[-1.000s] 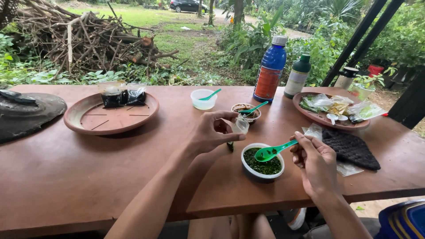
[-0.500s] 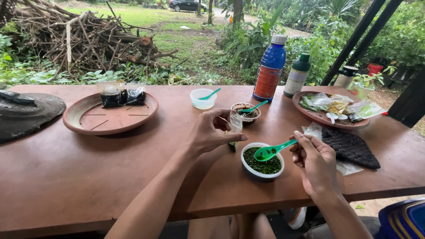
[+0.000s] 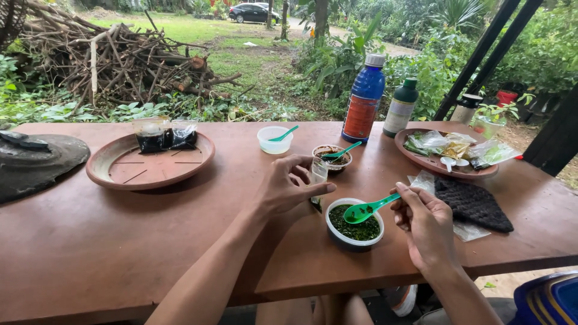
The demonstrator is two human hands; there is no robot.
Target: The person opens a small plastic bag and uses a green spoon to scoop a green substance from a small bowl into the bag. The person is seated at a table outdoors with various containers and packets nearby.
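A small clear packet (image 3: 318,174) is held upright in the left hand (image 3: 288,186), fingers and thumb closed around it just above the reddish-brown worktop (image 3: 150,241), while a green plastic spoon (image 3: 368,209) is pinched by its handle in the right hand (image 3: 425,224); the spoon's bowl, loaded with dark green flakes, is poised over the round white tub (image 3: 354,224) of the same flakes, close to the packet's mouth. Compared with the views of a second and half a second ago, little has been altered: the spoon is seen at almost the same spot above the tub, the packet has been kept in the same grip beside it, and only a slight drawing-together of the two hands can be made out, so the scoop is judged to be loaded but not yet tipped into the packet. Behind the hands, a second small tub with a brownish content and its own green spoon (image 3: 332,157) is seen, with an empty-looking white cup and spoon (image 3: 274,139) farther back. A blue bottle (image 3: 363,103) and a smaller green bottle (image 3: 401,108) are stood at the far edge. A clay-coloured dish with two dark filled bags (image 3: 150,161) lies to the left, a dish of assorted packets (image 3: 450,151) to the right, beside a dark knitted cloth (image 3: 473,203)
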